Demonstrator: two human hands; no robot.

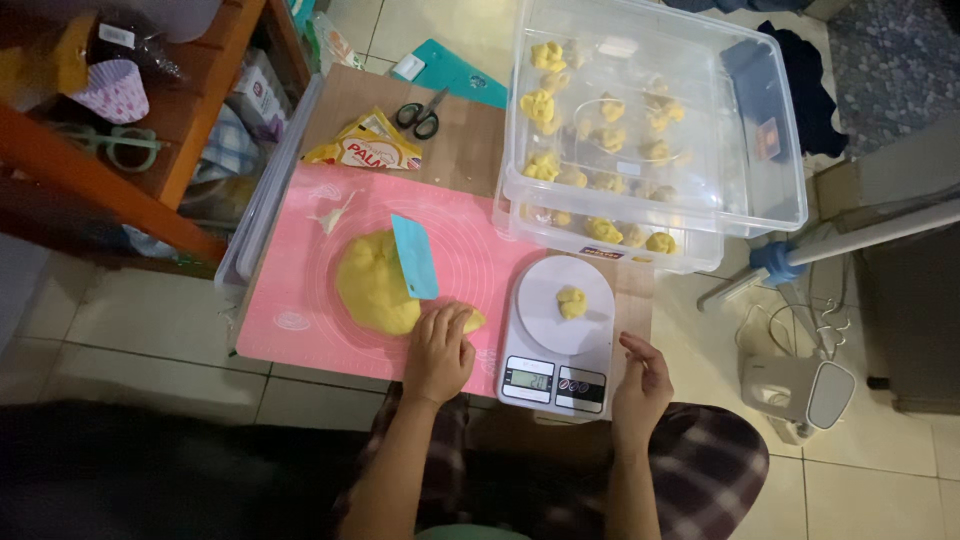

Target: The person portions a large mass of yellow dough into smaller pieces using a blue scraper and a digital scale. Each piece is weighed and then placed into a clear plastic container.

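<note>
A big lump of yellow dough [375, 283] lies on a pink baking mat [300, 270]. A light blue plastic scraper [414, 256] stands stuck in the dough. My left hand [440, 352] rests on the dough's near right end, fingers curled over it. Right of the mat a white kitchen scale [530, 330] carries a small yellow dough piece [571, 301] on its round platform. My right hand [640, 385] hovers beside the scale's near right corner, fingers loosely apart, holding nothing.
Behind the scale stands a clear plastic box [760, 190] with several yellow dough pieces [540, 105] inside. Scissors [424, 114] and a yellow wrapper [368, 147] lie on the wooden board. An orange shelf [120, 170] is at the left, a white appliance [800, 392] on the floor at right.
</note>
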